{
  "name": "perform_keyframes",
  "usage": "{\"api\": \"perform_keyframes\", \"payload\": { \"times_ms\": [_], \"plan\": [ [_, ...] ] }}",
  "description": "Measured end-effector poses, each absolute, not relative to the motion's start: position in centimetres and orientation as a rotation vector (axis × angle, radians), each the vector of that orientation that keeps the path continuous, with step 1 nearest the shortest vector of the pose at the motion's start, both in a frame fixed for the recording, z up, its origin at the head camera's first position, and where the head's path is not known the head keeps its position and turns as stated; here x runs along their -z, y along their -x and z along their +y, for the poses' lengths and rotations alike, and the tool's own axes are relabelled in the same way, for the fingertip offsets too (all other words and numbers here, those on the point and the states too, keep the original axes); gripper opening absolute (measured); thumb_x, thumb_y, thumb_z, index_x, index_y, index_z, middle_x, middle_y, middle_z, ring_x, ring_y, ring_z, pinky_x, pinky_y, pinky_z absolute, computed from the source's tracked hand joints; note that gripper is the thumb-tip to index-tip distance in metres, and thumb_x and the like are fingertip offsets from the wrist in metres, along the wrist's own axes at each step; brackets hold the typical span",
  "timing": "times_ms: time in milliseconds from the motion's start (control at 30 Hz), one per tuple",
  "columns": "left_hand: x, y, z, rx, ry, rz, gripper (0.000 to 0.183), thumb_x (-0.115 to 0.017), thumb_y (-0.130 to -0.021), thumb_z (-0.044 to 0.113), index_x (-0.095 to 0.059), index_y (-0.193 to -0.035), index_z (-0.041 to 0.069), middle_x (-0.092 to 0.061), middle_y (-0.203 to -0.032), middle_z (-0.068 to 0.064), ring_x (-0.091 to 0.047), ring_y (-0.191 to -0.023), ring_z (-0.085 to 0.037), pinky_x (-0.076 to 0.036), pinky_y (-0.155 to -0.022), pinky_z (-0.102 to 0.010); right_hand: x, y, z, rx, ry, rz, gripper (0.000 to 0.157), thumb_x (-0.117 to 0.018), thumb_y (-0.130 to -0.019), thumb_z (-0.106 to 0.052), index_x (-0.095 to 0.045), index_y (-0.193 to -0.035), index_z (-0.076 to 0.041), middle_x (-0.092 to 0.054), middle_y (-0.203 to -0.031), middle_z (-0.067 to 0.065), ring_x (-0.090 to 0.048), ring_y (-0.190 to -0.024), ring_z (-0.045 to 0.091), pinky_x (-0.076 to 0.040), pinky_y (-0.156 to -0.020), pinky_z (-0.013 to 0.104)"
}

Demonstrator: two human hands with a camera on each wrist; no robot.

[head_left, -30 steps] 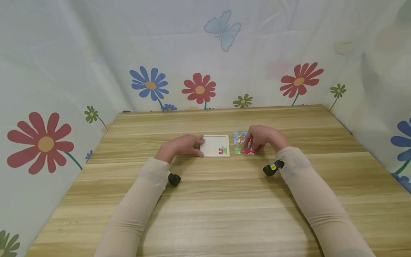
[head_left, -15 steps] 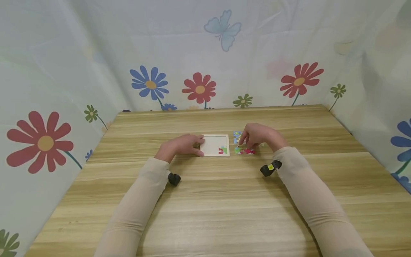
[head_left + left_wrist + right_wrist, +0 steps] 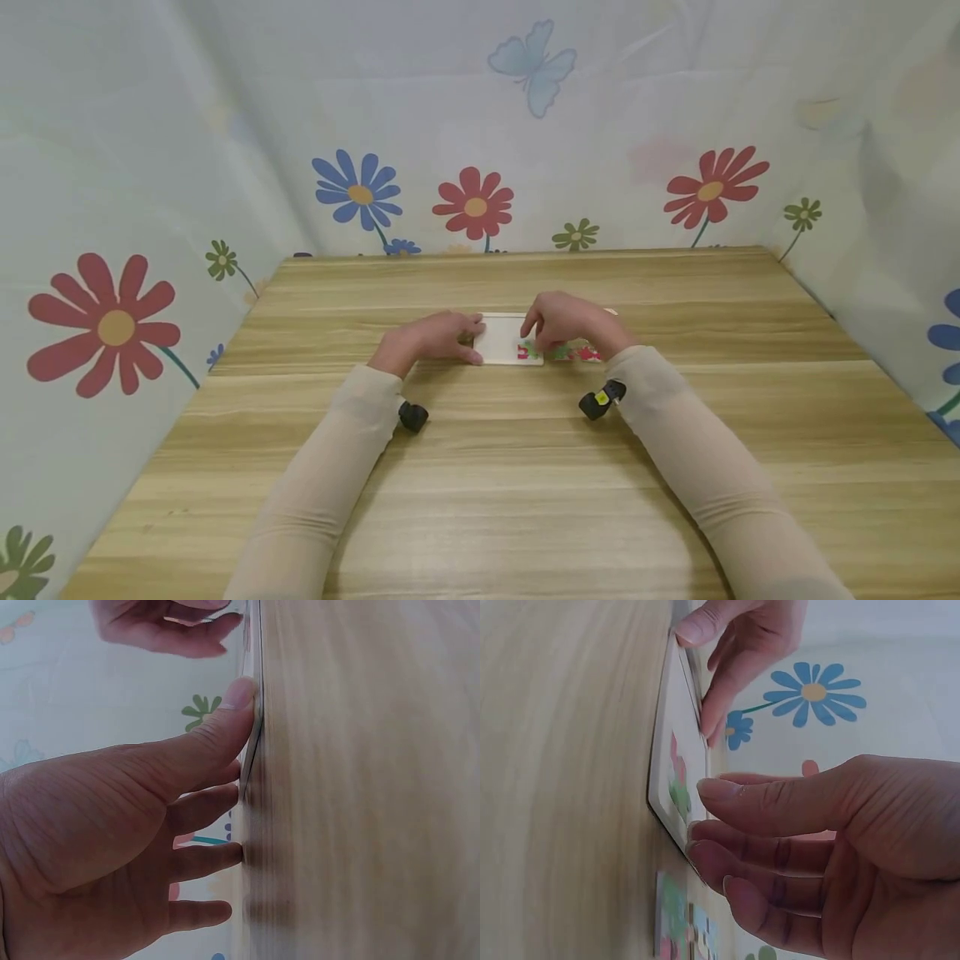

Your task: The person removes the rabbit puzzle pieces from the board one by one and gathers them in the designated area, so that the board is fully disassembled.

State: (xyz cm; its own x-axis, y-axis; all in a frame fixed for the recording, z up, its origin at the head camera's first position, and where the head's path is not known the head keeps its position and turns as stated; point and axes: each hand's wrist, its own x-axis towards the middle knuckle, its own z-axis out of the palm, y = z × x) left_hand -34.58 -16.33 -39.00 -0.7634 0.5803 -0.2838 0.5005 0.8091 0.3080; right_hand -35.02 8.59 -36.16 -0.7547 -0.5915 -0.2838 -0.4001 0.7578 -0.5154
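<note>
My left hand [image 3: 438, 337] grips the left end of a shallow pale wooden puzzle tray [image 3: 497, 342], thumb on the near edge and fingers toward the far side. A red and green puzzle piece [image 3: 523, 351] lies in the tray's near right corner. Over the tray's right side is my right hand [image 3: 566, 321]. In the right wrist view its thumb [image 3: 720, 789] and bent fingers come close together just above the tray; whether a piece is between them is hidden. Several loose puzzle pieces [image 3: 583, 353] lie right of the tray, partly covered by the right hand.
The wooden table [image 3: 480, 467] carries everything. A white curtain [image 3: 420, 100] with printed flowers hangs behind the table and along its sides. Small black cameras [image 3: 596, 405] are worn on both wrists.
My right hand has moved left from the loose pieces to above the tray's right side. The left hand keeps its grip on the tray. The head view has shifted slightly.
</note>
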Motion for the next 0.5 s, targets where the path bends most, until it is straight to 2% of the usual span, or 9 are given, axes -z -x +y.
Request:
{"api": "perform_keyframes", "payload": {
  "times_ms": [167,367,500],
  "plan": [
    [38.9,34.5,-16.2,-0.294,-0.833,2.633,0.076,-0.071,-0.090,0.045,-0.042,-0.153,0.012,-0.029,-0.162,-0.007,-0.030,-0.147,-0.026,-0.025,-0.119,-0.040,36.2,34.9,7.5,0.587,0.686,2.527,0.044,-0.078,-0.083,-0.001,-0.066,-0.125,0.001,-0.070,-0.102,0.014,-0.066,-0.072,0.019,-0.057,-0.069,0.031],
    [38.9,34.5,-16.2,-0.285,-0.844,2.638,0.076,-0.070,-0.091,0.044,-0.042,-0.153,0.011,-0.029,-0.162,-0.007,-0.031,-0.146,-0.026,-0.025,-0.119,-0.040,36.6,34.8,6.8,0.551,0.674,2.543,0.053,-0.080,-0.081,-0.005,-0.062,-0.130,0.002,-0.069,-0.092,0.009,-0.064,-0.070,0.017,-0.052,-0.067,0.027],
    [38.8,34.4,-16.3,-0.286,-0.824,2.642,0.076,-0.071,-0.090,0.043,-0.041,-0.153,0.011,-0.029,-0.162,-0.006,-0.030,-0.147,-0.025,-0.024,-0.119,-0.040,36.7,34.7,6.6,0.543,0.682,2.545,0.051,-0.081,-0.081,-0.006,-0.063,-0.128,0.001,-0.068,-0.088,0.007,-0.060,-0.072,0.014,-0.050,-0.069,0.027]
  ]
}}
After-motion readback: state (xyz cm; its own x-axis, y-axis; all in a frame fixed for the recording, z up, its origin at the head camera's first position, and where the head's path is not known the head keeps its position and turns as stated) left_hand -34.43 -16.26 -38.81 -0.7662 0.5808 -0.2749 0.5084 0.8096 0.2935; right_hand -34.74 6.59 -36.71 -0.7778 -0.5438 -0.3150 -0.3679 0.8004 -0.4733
